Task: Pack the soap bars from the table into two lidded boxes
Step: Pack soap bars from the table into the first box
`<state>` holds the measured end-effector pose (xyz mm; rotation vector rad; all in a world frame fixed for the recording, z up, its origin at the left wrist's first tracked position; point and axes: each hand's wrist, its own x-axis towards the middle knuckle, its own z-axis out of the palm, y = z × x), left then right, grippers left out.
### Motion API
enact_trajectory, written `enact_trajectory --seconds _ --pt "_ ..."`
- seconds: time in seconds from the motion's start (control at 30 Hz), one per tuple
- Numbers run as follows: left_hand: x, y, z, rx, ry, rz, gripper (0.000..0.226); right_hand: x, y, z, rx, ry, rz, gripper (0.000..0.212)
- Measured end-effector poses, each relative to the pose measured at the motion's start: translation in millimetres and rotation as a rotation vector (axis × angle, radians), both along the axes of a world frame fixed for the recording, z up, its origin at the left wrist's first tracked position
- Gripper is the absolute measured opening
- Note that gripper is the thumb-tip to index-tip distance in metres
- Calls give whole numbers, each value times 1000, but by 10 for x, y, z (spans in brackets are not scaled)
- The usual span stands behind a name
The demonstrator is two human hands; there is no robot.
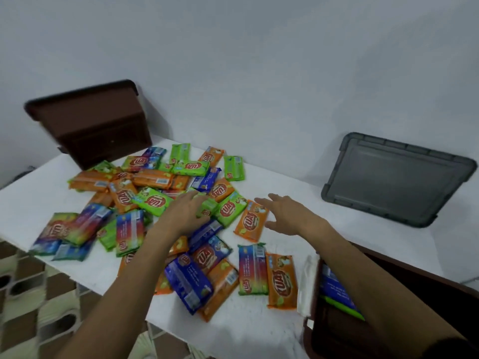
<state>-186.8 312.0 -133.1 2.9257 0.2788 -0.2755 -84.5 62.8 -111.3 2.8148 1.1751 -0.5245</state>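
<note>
Wrapped soap bars [155, 202] are heaped at the centre and left of the white table [298, 177], which is bare toward the right. One orange bar [251, 221] lies between the hands. The left hand [186, 211] is spread on the heap, and the right hand [285, 216] is spread just beside the orange bar. A brown box [337, 340] sits at the lower right edge.

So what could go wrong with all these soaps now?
1. The blue bar lies near the table edge, beside the left forearm; a sweep might knock it to the floor.
2. Bars at the left edge look to overhang and could slide off.
3. The left hand and right hand are open over a loose pile; grabbing many may drop some short of the box.
</note>
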Motion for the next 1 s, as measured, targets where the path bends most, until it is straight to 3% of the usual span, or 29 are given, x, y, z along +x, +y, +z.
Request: enact_trajectory --seconds 0.37,1.0 --pt "185 447 -289 23 130 -140 85 235 298 -374 -217 96 168 87" --pt "395 404 -232 18 117 -210 81 200 310 -354 -210 -3 176 69"
